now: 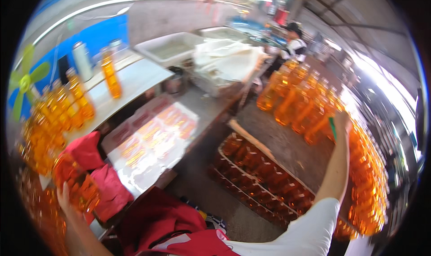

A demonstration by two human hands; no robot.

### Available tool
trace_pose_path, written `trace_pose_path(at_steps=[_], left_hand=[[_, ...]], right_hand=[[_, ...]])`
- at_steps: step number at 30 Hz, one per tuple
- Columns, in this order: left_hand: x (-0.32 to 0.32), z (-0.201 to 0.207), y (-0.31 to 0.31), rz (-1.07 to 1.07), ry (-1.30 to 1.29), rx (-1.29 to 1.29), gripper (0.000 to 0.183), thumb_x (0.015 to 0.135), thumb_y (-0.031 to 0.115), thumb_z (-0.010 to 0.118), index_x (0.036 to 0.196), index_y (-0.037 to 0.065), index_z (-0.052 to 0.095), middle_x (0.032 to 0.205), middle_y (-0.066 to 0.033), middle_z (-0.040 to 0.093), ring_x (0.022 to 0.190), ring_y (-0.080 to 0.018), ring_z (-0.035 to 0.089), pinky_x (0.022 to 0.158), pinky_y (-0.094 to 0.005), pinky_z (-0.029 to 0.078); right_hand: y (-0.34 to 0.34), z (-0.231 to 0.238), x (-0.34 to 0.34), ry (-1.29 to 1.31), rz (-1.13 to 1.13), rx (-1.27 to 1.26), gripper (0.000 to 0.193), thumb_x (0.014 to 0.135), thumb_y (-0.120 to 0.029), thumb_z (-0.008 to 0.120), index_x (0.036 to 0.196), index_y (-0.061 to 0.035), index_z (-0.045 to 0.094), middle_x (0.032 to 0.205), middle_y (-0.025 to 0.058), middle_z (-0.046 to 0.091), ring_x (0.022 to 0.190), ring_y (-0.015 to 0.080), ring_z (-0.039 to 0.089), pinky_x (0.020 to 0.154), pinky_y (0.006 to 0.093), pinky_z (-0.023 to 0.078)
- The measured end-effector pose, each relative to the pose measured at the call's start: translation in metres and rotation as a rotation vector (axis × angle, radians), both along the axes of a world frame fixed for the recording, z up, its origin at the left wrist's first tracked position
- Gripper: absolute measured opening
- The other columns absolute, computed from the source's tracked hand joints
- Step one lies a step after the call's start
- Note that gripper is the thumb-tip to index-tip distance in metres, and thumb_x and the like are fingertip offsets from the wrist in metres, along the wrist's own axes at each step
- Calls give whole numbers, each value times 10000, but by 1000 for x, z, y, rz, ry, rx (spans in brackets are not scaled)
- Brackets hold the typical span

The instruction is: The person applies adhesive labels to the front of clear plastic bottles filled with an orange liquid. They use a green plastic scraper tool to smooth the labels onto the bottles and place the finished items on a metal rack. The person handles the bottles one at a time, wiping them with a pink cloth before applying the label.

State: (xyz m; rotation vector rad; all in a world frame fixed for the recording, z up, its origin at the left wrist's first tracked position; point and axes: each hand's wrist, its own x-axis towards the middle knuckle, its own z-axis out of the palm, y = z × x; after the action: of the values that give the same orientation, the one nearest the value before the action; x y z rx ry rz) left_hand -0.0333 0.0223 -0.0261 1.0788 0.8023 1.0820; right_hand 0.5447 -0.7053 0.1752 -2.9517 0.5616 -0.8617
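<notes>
At the lower left, my left hand (66, 201) is closed against a bottle of orange liquid (86, 192), its fingers partly hidden behind the glass. Crumpled red cloth (110, 191) lies beside that bottle. My right arm stretches far out to the right. There my right hand (343, 121), blurred, is closed over a thin green object (332, 128) next to a row of upright orange bottles (310, 101). Which part of the green object it grips I cannot make out.
More orange bottles (367, 188) crowd the right side. Crates of dark orange bottles (262, 173) stand below the brown board (287, 146). A shiny printed sheet (155, 141) covers the bench. Bottles (56, 110) and a green fan (26, 82) are at left; a person (295, 43) is farther back.
</notes>
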Motion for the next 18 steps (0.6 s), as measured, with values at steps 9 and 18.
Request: trace_pose_path(at_steps=[9,18], left_hand=[[46,25,-23,-86,-55,-129,335,911,160,666,1213,80,545,1006,-125,683,830,-215,695,710,-338,579],[45,1,-16,-73,-20,-222,383,898,173,681,1228,84,506,1016,-124,680,820,-210,690,694,-309,561]], right_hand=[[-49,-4,24,65,97,-169,426,806,-426,674,882,-7,672,913,244,685,876,451,654,726,535,500],[150,11,-63,-76,651,423,222,939,-272,649,1103,-123,673,885,27,693,704,129,629,649,275,495]])
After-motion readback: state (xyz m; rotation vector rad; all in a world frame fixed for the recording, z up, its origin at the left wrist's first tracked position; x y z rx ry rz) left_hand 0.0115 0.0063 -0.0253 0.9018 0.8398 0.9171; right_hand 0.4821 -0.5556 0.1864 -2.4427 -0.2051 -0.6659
